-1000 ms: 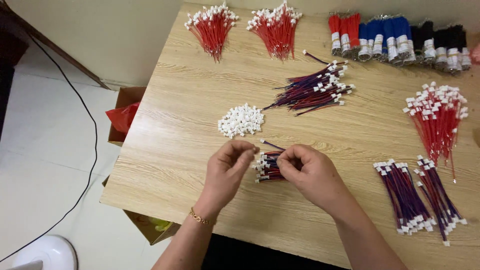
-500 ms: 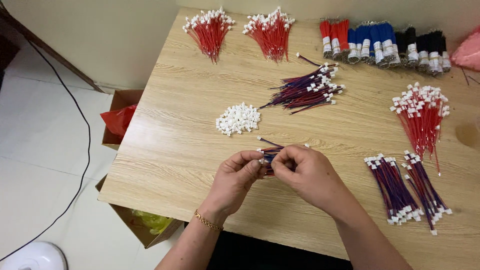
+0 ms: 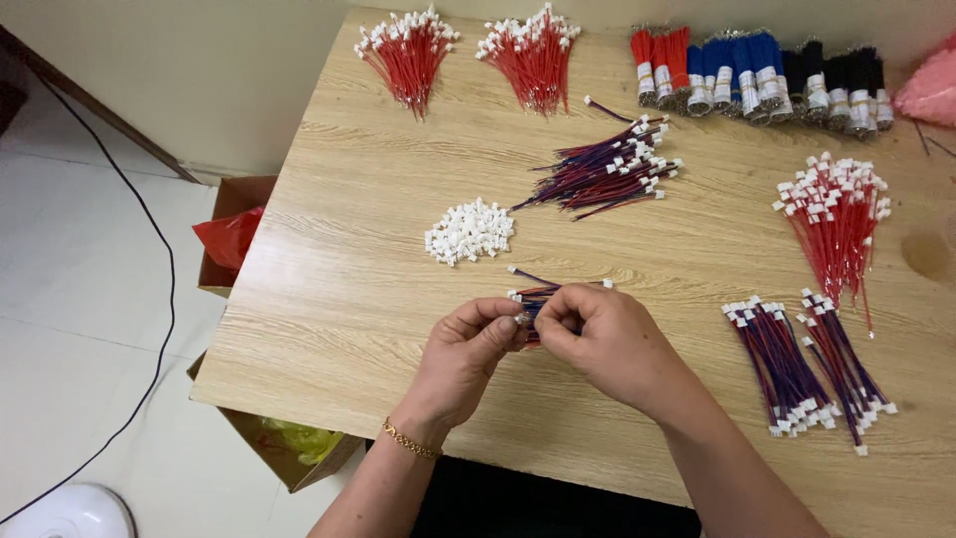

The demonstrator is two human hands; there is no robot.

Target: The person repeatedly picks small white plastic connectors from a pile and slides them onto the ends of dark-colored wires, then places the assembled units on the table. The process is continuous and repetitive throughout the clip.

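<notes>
Pinching 1 wire bundle (image 3: 533, 295) between left hand (image 3: 463, 351) and right hand (image 3: 602, 339), connectors pointing up-left.

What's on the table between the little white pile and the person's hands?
In the head view, only a few loose red-and-blue wires lie between the white pile and the hands, left and right; otherwise bare table.

Matt light wood-grain table (image 3: 378, 259); glossy plastic-coated wires (image 3: 607, 171) with white plastic connectors (image 3: 469, 230).
</notes>
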